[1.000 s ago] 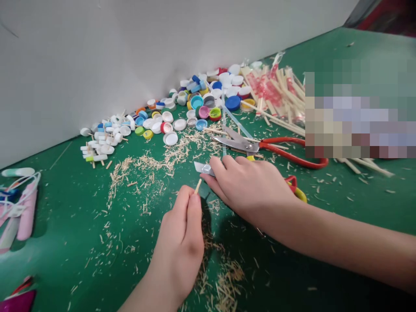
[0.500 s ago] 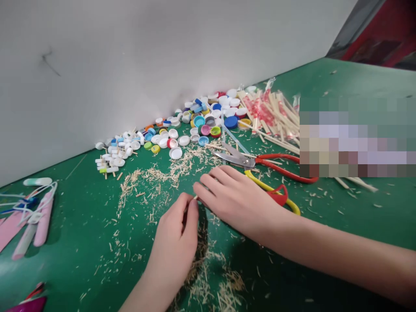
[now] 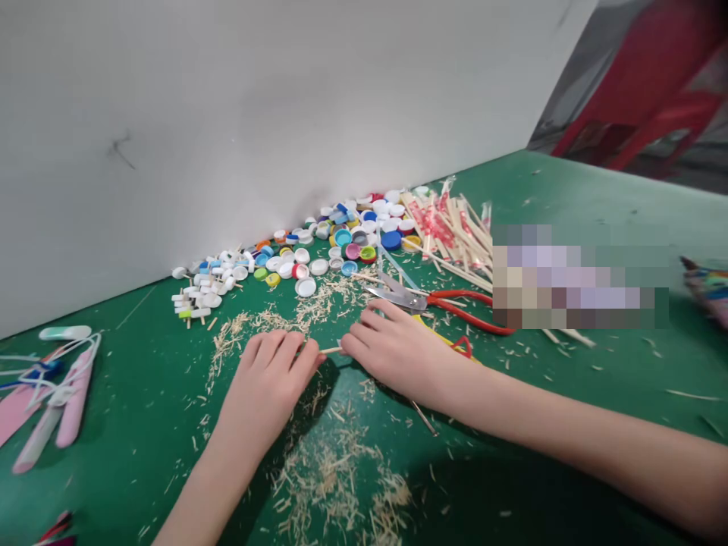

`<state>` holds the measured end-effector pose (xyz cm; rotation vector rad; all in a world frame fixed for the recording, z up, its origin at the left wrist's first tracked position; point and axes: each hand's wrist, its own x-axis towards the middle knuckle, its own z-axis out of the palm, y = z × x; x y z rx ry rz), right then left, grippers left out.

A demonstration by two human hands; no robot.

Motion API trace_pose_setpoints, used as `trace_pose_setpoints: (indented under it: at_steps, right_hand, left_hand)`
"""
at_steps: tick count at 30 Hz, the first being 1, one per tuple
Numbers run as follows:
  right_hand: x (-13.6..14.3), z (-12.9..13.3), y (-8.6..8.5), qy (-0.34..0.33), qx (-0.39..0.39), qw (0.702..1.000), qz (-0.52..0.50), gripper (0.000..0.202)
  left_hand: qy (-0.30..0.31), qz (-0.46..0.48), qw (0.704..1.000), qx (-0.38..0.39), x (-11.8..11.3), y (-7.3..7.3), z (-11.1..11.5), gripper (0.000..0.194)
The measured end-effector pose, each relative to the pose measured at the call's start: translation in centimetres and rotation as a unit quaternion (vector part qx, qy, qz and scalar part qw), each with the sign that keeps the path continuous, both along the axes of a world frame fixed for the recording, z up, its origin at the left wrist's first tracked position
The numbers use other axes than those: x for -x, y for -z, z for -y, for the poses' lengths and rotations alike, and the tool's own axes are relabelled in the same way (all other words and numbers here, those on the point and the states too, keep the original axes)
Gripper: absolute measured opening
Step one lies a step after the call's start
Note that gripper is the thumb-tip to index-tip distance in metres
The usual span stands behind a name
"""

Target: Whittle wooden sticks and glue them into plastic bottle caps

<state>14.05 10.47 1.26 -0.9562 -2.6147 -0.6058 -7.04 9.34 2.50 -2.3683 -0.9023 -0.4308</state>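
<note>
A short, thin wooden stick (image 3: pixel 331 350) spans the gap between my two hands above the green table. My left hand (image 3: pixel 273 371) has its fingers closed round the stick's left end. On the other end, the curled fingers of my right hand (image 3: pixel 392 345) are closed, their tips partly hidden. Just beyond the right hand lie red-handled scissors (image 3: pixel 460 303) with the blades apart. A yellow-handled tool (image 3: pixel 435 330) is partly covered by that hand. From under the right wrist a thin rod (image 3: pixel 424 418) sticks out. Wood shavings (image 3: pixel 335 462) are scattered below and around both hands.
Along the grey wall (image 3: pixel 227 114) lies a heap of coloured bottle caps (image 3: pixel 341 239), with caps on short sticks (image 3: pixel 202 292) at its left. Wrapped chopsticks (image 3: pixel 447 227) are piled right. Pink objects with white cords (image 3: pixel 71 394) lie left. A red chair (image 3: pixel 642 83) stands behind.
My left hand has turned over, knuckles now up, and shifted left. More of the stick shows between the hands. The camera view has also shifted.
</note>
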Motion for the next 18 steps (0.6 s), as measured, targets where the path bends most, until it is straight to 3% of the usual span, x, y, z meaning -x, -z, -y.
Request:
trace_pose_setpoints:
  at_steps: [5, 8, 12, 15, 18]
  right_hand:
    - [-0.3, 1.3, 0.3, 0.014, 0.006, 1.000, -0.026, 0.019]
    - [-0.9, 3.0, 0.8, 0.042, -0.006, 0.996, -0.077, 0.024]
    - [-1.6, 4.6, 0.8, 0.041, 0.014, 0.991, -0.125, 0.034]
    - [-1.6, 5.0, 0.7, 0.025, 0.045, 0.990, -0.129, 0.036]
    - [-1.3, 5.2, 0.9, 0.018, 0.065, 0.989, -0.135, 0.036]
  left_hand:
    - [0.069, -0.017, 0.997, -0.013, 2.4, -0.3, -1.2, 0.018]
    - [0.068, -0.022, 0.997, -0.003, 4.8, 0.3, -2.6, 0.022]
    - [-0.055, 0.039, 0.997, 0.034, 8.6, 1.9, -4.6, 0.022]
    - [-0.156, 0.160, 0.967, 0.124, 10.8, 2.8, -5.4, 0.029]
    - [-0.205, 0.237, 0.941, 0.127, 11.9, 3.2, -5.7, 0.033]
